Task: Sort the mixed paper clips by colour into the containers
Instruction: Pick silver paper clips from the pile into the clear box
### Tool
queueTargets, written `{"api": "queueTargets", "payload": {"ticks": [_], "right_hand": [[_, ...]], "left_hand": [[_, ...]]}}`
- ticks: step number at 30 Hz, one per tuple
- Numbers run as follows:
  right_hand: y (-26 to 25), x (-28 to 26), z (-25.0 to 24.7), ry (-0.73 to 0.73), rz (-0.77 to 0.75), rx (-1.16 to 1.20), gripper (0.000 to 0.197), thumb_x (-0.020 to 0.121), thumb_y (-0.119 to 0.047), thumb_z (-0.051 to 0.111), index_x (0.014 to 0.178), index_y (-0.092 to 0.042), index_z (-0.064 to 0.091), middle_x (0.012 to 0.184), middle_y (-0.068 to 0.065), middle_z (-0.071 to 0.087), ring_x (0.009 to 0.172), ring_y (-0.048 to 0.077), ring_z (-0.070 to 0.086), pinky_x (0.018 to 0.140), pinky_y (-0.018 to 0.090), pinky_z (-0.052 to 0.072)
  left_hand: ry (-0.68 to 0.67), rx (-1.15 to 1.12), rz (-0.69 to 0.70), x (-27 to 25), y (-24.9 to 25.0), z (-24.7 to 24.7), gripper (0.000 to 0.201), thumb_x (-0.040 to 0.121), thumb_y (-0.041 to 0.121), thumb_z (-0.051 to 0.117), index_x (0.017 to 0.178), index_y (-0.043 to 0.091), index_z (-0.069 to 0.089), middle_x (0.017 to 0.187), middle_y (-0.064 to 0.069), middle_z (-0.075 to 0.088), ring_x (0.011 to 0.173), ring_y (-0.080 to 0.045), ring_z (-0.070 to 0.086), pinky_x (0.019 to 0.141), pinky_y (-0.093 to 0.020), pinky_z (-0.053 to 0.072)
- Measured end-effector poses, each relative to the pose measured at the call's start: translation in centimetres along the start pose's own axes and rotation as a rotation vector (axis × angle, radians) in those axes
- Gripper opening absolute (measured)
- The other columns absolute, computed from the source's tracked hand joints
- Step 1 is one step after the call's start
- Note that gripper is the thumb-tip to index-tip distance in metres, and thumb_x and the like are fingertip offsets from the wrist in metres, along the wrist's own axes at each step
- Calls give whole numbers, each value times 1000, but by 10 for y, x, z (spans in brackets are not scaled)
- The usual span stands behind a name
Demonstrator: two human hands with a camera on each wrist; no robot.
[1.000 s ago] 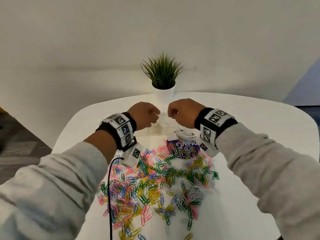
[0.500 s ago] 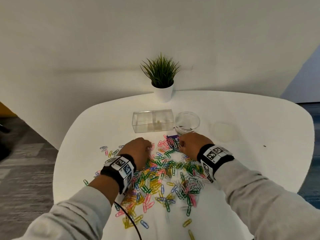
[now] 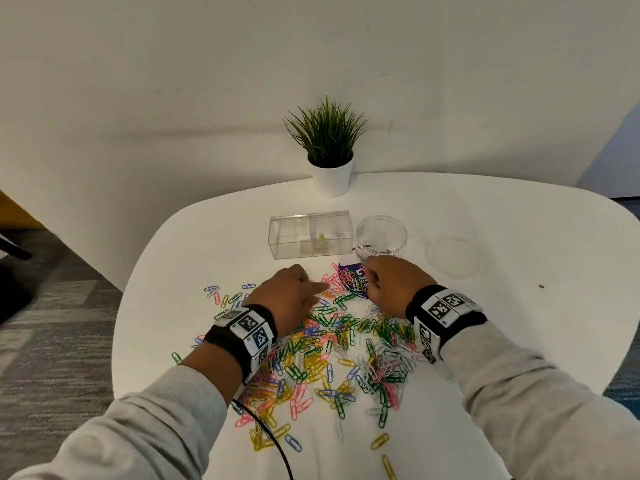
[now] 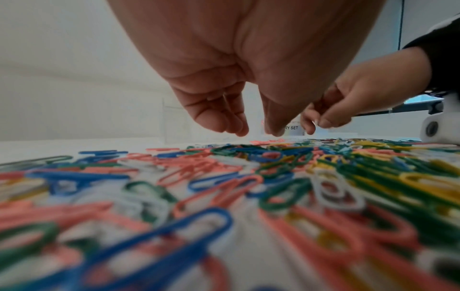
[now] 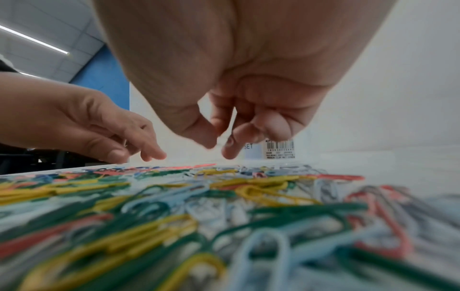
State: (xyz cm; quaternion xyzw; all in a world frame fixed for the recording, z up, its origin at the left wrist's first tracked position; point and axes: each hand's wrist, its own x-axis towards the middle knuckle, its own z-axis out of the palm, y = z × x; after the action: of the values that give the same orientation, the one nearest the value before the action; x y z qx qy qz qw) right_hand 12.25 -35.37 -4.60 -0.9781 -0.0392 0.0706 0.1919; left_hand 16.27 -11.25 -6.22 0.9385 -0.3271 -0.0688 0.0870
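A heap of mixed paper clips [image 3: 332, 348] in pink, green, yellow, blue and white covers the table's middle. Behind it stand a clear two-part box [image 3: 294, 233] and a round clear tub [image 3: 381, 233]. My left hand [image 3: 320, 289] hangs over the heap's far edge by some pink clips [image 3: 329, 280]; its fingers [image 4: 234, 126] point down, a little apart from the thumb, and nothing shows between them. My right hand [image 3: 369, 282] hovers over a purple card [image 3: 351, 277]. Its thumb and forefinger [image 5: 230, 151] are slightly apart above the clips [image 5: 199, 196], the other fingers curled.
A potted plant [image 3: 330, 157] stands at the table's back edge. A round clear lid [image 3: 453, 258] lies right of the tub. Stray clips lie at the left [image 3: 225, 296] and near the front edge [image 3: 388, 465]. A black cable [image 3: 273, 441] trails from my left wrist.
Both hands have come back from above the clear box and dropped down to the far edge of the clip heap.
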Motion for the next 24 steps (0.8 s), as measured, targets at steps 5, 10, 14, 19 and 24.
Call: {"api": "queueTargets", "payload": {"ticks": [5, 10, 14, 19, 24], "right_hand": [[6, -2, -5, 17, 30, 127, 24, 95, -13, 46, 114, -27, 47, 85, -2, 60, 69, 14, 54, 66, 31, 46], [0, 7, -6, -100, 59, 137, 21, 101, -17, 36, 95, -11, 55, 88, 6, 61, 80, 21, 53, 65, 30, 37], [-2, 20, 1, -124, 60, 61, 18, 101, -34, 42, 99, -20, 55, 92, 0, 62, 83, 19, 58, 74, 33, 46], [-4, 27, 4, -122, 60, -10, 21, 94, -37, 59, 112, -26, 56, 111, -2, 61, 100, 21, 58, 88, 34, 48], [-5, 29, 8, -113, 36, 20, 16, 92, -29, 62, 107, -28, 58, 109, -3, 61, 96, 19, 58, 85, 33, 50]], "left_hand": [[14, 50, 47, 3, 2, 2, 32, 101, 34, 50, 131, 40, 60, 119, -2, 51, 112, -23, 49, 86, -34, 47], [71, -31, -1, 6, 4, -1, 25, 98, 36, 55, 118, 28, 68, 114, 1, 51, 109, -21, 51, 86, -33, 46], [72, -73, -26, 16, 8, -3, 21, 97, 32, 56, 112, 28, 69, 109, 2, 52, 105, -20, 52, 86, -35, 47], [15, -75, -51, 20, 8, -1, 19, 95, 36, 59, 109, 29, 70, 108, 3, 52, 105, -19, 52, 86, -32, 45], [13, -90, -66, 20, 3, 1, 16, 95, 29, 57, 103, 28, 70, 106, 4, 52, 102, -19, 53, 83, -31, 45]]}}
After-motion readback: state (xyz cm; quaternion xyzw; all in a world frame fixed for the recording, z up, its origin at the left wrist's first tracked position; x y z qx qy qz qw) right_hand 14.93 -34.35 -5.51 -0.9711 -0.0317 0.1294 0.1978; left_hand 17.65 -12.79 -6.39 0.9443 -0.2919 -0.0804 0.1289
